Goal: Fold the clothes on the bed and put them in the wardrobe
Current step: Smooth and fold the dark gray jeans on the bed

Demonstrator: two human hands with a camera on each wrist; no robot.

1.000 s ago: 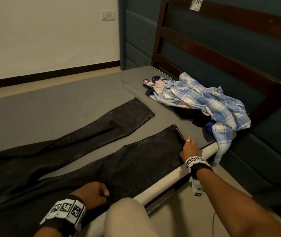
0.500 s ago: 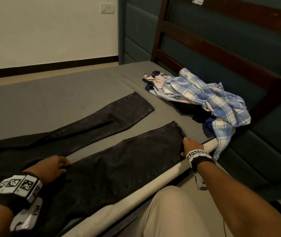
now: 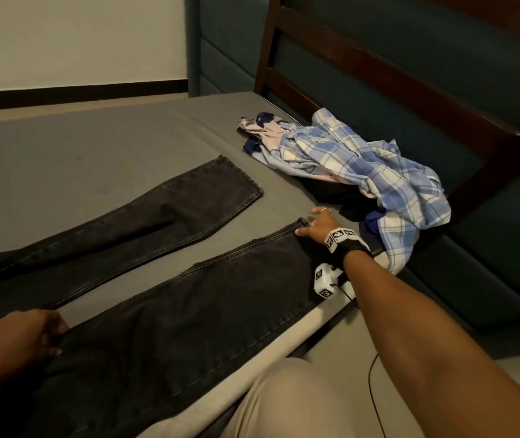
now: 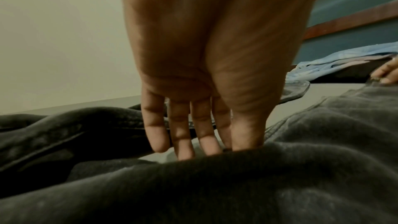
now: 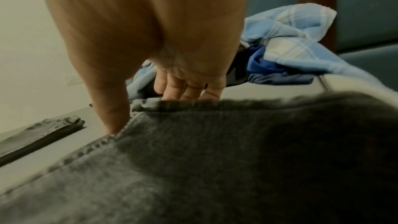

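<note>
Jeans (image 3: pixel 170 327): waist end runs off the head view's left and bottom edges, so the top isn't shown. Left hand (image 3: pixel 15 343): wrist cut by the left edge; in the left wrist view its fingers (image 4: pixel 183 135) drop behind a raised denim fold, tips hidden. Right hand (image 3: pixel 317 227): fingers (image 5: pixel 172 89) go behind the leg hem in the right wrist view, which is blurred; probably curled under it, can't confirm. Dark garment (image 3: pixel 334 194) mostly buried under the plaid shirt (image 3: pixel 379 172), type unclear. Headboard (image 3: pixel 379 74) cut off top and right.
</note>
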